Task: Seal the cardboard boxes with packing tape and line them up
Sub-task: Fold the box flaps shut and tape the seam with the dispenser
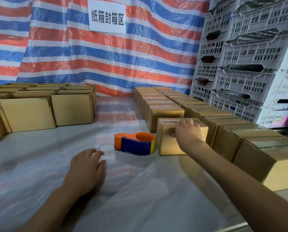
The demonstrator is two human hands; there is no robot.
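Right-side grip: the right hand holds a small cardboard box, fingers over its top and thumb on the front face, probably to nudge it into line at the near end of the sealed rows. The left hand lies flat on the glossy tabletop, holding nothing. The tape dispenser sits just left of the held box, between both hands, within easy reach for the unsealed boxes well apart on the left.

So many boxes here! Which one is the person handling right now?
The box beside the orange-and-blue tape dispenser, at the near end of a row on the right. The right hand holds its top edge; no hand touches the others.
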